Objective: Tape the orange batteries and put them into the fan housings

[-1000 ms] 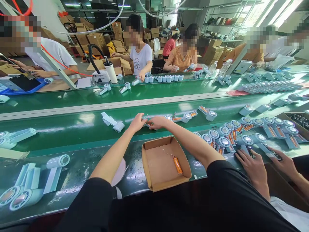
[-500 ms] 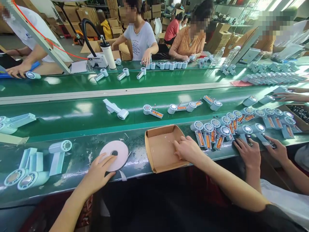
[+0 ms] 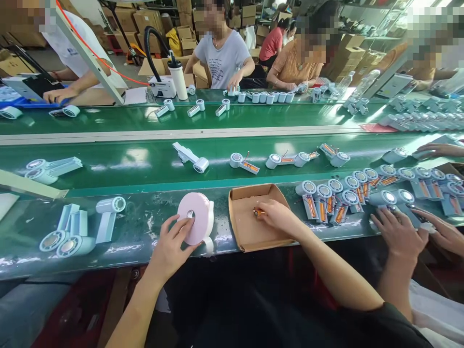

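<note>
My left hand (image 3: 176,241) grips a pale pink-white roll of tape (image 3: 197,220), fingers at its centre hole and thumb by the lower edge. The roll is tilted up off the bench, and a loose tape end hangs at its bottom. Inside a shallow cardboard box (image 3: 244,227), my right hand (image 3: 277,217) pinches a small orange cylinder, apparently a battery (image 3: 258,212); my fingers cover part of it. Right of the box lie several light-blue handheld fan bodies (image 3: 324,192) with orange cells and wires in their open handles.
Light-blue fan housings (image 3: 74,244) lie on the bench at left. Several fan bodies (image 3: 237,160) sit on the green conveyor belt (image 3: 145,169). A co-worker's hands (image 3: 400,232) work close by on the right. Other people sit across the line, near a white bottle (image 3: 177,79).
My left hand has raised the tape roll from lying flat to a tilt. My right hand has moved to the box's middle, where the orange cylinder now shows in its fingers. The view has shifted.
</note>
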`<action>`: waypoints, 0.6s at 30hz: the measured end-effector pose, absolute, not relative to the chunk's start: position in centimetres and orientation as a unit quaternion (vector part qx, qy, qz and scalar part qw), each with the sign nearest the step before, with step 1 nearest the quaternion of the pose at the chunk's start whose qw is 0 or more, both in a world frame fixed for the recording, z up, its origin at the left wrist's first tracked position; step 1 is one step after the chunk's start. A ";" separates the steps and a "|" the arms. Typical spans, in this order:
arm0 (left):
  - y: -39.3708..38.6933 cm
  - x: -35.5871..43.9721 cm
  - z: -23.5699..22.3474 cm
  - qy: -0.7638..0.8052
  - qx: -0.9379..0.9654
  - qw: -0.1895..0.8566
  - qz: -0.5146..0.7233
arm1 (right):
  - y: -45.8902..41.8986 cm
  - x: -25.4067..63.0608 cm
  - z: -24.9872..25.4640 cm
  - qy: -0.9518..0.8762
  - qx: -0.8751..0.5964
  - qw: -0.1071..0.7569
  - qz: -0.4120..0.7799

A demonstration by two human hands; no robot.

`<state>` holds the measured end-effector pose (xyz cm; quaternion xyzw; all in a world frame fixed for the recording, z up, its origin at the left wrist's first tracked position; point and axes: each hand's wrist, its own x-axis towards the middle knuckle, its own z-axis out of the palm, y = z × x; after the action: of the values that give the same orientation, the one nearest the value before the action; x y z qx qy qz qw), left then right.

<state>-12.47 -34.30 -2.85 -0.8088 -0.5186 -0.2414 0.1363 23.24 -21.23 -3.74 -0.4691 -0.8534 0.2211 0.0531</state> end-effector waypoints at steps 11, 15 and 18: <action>-35.1 -8.7 -0.5 -0.508 -0.803 0.162 -0.264 | -25.6 17.8 -0.6 -0.595 -0.397 0.420 0.559; -35.1 -8.3 -0.1 -0.505 -0.805 0.175 -0.259 | -25.5 17.6 -0.2 -0.631 -0.407 0.410 0.518; -35.0 -8.2 0.3 -0.506 -0.799 0.202 -0.253 | -25.7 17.5 -0.2 -0.620 -0.371 0.387 0.573</action>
<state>-8.18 -34.98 0.26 -0.7990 -0.5064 -0.2533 0.2024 17.51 -25.67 -0.19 -0.3708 -0.6202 0.5726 0.3872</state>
